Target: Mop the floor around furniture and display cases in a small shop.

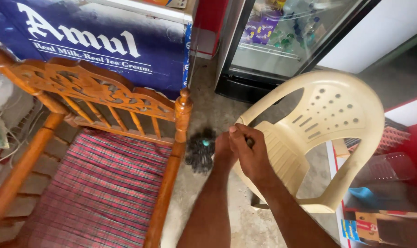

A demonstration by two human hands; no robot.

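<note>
Mid-frame, both hands meet over the gap between the wooden chair and the cream plastic chair. The left hand seems to grip a dark bristly brush, blurred, probably mid-sweep; its fingers are hidden. The right hand has its fingers curled shut around the handle end; next comes a steady stroke

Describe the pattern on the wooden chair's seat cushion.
Red and pink plaid with dark lines on the seat cushion, clearest in the head view.
</note>
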